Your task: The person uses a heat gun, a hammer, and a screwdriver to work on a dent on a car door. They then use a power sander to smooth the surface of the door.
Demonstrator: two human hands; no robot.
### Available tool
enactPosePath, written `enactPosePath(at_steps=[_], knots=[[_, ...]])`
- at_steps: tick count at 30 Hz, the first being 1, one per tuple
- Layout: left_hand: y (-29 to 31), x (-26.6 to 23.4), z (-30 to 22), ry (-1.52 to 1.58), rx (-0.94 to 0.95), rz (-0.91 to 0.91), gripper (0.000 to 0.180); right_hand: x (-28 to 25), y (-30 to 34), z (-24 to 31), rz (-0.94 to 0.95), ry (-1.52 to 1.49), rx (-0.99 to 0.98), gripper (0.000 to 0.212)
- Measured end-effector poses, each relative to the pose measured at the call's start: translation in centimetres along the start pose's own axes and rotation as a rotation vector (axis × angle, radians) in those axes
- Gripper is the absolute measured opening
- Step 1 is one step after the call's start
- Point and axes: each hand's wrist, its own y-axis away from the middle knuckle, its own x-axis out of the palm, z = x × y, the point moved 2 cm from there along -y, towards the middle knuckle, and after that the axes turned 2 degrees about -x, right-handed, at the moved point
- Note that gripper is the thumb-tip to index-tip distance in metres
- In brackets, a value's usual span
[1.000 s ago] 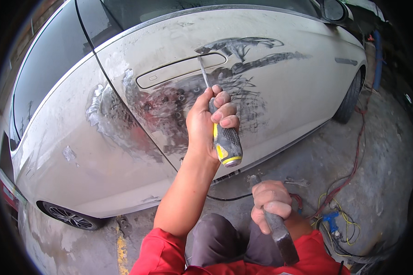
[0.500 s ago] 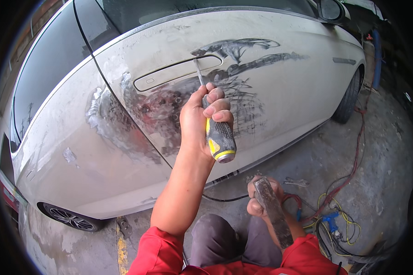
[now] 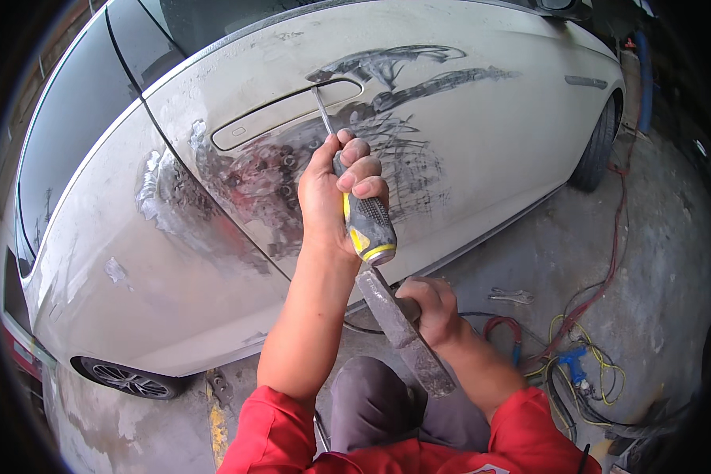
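My left hand is wrapped round the grey and yellow handle of a screwdriver. Its metal shaft points away from me, and the tip meets the upper edge of the flush door handle of a white car door. In my right hand is a hammer with a worn, long metal head. One end of that head is just below the butt of the screwdriver; whether they touch I cannot tell. Around the door handle the paint is sanded, with dark smears, reddish patches and grey filler.
On the concrete floor at right lie a red hose, a blue air tool and tangled yellow and black cables. A small metal object lies by the sill. The car's rear wheel is at lower left, its front wheel at right.
My right hand has swung the hammer up and left, from low beside my knee to the screwdriver's butt. The screwdriver stays at the door handle; the whole view has shifted slightly.
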Motion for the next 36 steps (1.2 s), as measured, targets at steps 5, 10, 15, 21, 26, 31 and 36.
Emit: enactPosePath(at_steps=[5,10,15,21,26,31,36], knots=[[3.1,3.7,-2.0,0.190,-0.153,0.102,0.026,1.7,7.8,1.6,-0.149,-0.426,0.362,0.021],[8.6,4.9,-1.4,-0.041,-0.076,0.196,0.019,3.0,10.6,3.2,-0.328,-0.637,0.573,0.025],[7.6,1.6,-0.6,-0.103,-0.015,0.134,0.022,2.7,10.6,2.2,-0.495,-0.941,0.891,0.030],[5.3,0.8,0.2,-0.188,-0.009,0.045,0.031,1.1,11.0,-0.7,-0.567,-0.869,0.950,0.027],[4.2,0.3,0.3,-0.220,-0.017,0.009,0.035,0.9,13.8,-4.2,-0.443,-0.725,1.040,0.038],[4.2,2.4,-0.5,-0.136,-0.038,-0.149,0.031,-1.1,15.3,-6.5,-0.370,-0.620,1.099,0.034],[3.5,5.1,-1.9,-0.017,-0.099,-0.178,0.032,-2.7,13.6,-5.2,-0.495,-0.557,1.261,0.032]])
